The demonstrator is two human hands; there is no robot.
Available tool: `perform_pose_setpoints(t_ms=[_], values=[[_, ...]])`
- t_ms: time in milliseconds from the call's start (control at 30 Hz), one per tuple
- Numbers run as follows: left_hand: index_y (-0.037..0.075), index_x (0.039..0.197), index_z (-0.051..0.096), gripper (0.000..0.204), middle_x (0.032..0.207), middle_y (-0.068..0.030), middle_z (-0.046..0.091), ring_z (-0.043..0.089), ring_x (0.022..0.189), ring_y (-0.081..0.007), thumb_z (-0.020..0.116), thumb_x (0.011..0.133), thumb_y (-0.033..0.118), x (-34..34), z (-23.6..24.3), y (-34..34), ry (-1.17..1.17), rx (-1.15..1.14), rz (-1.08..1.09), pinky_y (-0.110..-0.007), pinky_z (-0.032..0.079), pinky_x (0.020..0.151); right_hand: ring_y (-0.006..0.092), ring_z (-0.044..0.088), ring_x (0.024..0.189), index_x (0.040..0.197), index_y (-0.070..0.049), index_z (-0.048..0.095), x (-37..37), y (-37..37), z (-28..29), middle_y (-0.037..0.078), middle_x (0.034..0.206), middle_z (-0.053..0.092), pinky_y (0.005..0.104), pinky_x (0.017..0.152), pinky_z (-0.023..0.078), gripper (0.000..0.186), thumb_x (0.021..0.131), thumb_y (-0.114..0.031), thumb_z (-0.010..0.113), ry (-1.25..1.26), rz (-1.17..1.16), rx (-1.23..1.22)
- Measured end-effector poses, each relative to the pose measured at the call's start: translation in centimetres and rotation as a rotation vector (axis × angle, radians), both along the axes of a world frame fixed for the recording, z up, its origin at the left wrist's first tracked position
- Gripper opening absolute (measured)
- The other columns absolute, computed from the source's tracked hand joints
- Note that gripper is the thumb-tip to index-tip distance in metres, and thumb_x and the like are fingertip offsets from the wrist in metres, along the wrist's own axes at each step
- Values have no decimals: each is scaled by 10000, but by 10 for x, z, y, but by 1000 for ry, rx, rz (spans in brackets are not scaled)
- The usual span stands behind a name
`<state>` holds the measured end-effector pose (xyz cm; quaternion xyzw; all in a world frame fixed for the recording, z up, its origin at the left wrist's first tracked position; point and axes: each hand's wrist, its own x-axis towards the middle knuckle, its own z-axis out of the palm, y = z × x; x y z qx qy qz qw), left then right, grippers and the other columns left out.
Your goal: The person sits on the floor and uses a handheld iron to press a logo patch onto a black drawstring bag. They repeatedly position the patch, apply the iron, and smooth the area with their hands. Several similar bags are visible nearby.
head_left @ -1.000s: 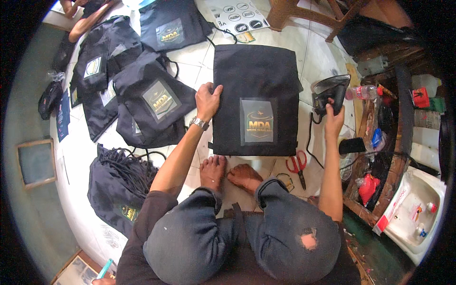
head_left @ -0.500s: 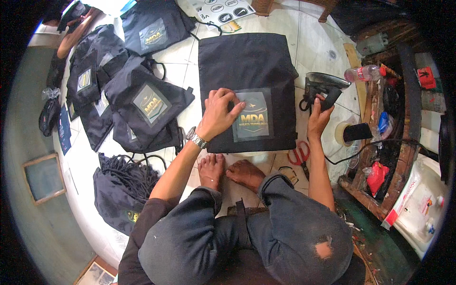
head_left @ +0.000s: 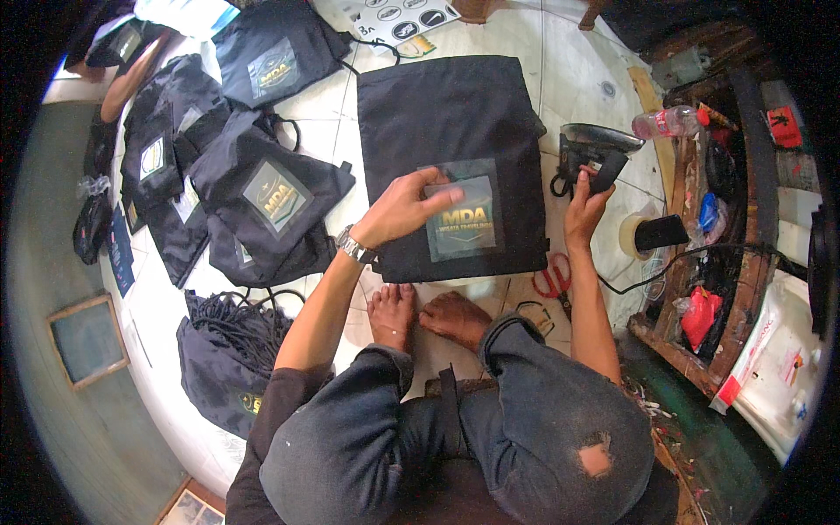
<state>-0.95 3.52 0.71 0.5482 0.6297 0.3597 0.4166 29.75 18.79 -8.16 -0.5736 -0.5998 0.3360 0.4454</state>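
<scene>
Currently, the left hand [head_left: 395, 206] is reaching over the printed patch [head_left: 465, 229], its thumb and fingers spreading a little apart; whether they are touching it, I cannot tell. Beneath, the black bag [head_left: 442, 109] is lying flat on the tiled floor [head_left: 560, 61]. To its right, the right hand [head_left: 584, 214] is gripping a clothes iron [head_left: 581, 156]. Red-handled scissors [head_left: 551, 278] are lying beside the bag's lower right corner, and other black bags [head_left: 229, 150] are overlapping to the left.

Black bags [head_left: 229, 166] on tiled floor [head_left: 490, 44]
</scene>
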Motion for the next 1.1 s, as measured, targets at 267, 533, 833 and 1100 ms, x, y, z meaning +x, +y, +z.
perform_pose_setpoints(t_ms=[267, 533, 833, 1100], values=[[-8, 1233, 597, 359, 787, -180, 721, 700, 693, -221, 708, 914, 112, -1, 20, -5, -47, -226, -44, -376, 516, 666, 385, 652, 1079, 1286, 70, 440, -2, 1, 1, 244, 1172, 662, 438, 934, 481, 487, 1061, -335, 589, 11, 19, 34], [5, 1268, 583, 378, 807, -133, 735, 694, 684, -179, 709, 930, 119, 3, 16, 0, -143, -190, -1, -351, 523, 674, 389, 651, 1069, 1288, 69, 448, 0, 3, -3, 246, 1161, 662, 440, 918, 484, 516, 1056, -366, 599, -28, 0, 36], [9, 1339, 531, 566, 868, -154, 742, 711, 730, -260, 795, 872, 188, 1, 5, -12, -143, -451, 44, -368, 545, 693, 410, 658, 1042, 1305, 78, 409, 2, 2, -7, 261, 1158, 666, 461, 915, 487, 556, 1050, -376, 604, -5, 18, 34], [120, 1425, 539, 589, 1530, -171, 469, 416, 1406, -397, 753, 883, 205, 24, -8, -35, 622, 143, 110, -512, 374, 1107, 386, 621, 1038, 1296, 53, 421, 0, -27, 29, 232, 1126, 600, 445, 941, 471, 535, 1018, -335, 662, -354, -180, 344]])
